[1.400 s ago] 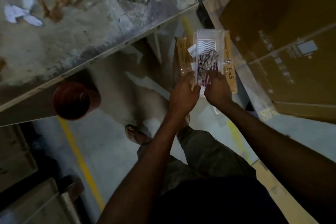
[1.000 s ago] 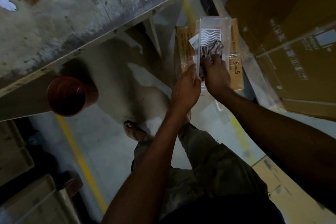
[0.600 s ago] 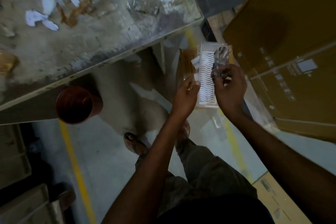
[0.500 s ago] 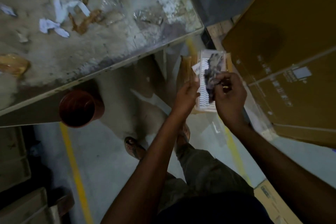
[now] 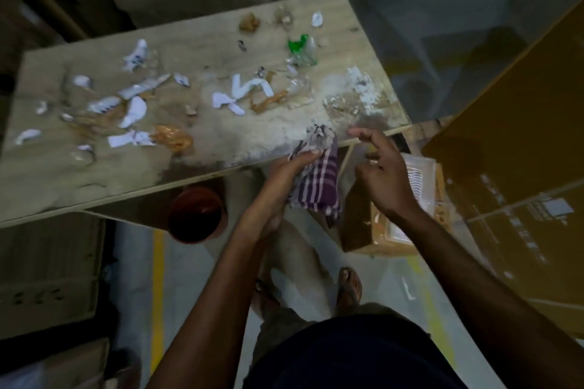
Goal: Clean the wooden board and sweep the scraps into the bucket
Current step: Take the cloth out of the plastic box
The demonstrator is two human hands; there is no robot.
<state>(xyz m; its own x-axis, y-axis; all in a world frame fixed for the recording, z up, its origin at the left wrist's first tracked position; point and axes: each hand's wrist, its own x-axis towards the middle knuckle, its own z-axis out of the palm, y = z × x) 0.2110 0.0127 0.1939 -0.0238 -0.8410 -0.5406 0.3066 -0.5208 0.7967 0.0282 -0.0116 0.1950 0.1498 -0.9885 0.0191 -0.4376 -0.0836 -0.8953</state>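
Fingers of left hand clutch checked cloth at board edge.

dim light falls on a grey concrete floor marked with a painted yellow line. large brown cardboard cartons stand at the right, one smaller taped cardboard box low beside them. more pale boxes sit in shadow at the left.

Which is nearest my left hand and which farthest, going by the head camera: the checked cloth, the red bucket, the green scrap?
1. Checked cloth: held in the left hand.
2. Red bucket: below the board's near edge, to the left.
3. Green scrap: far side of the wooden board.
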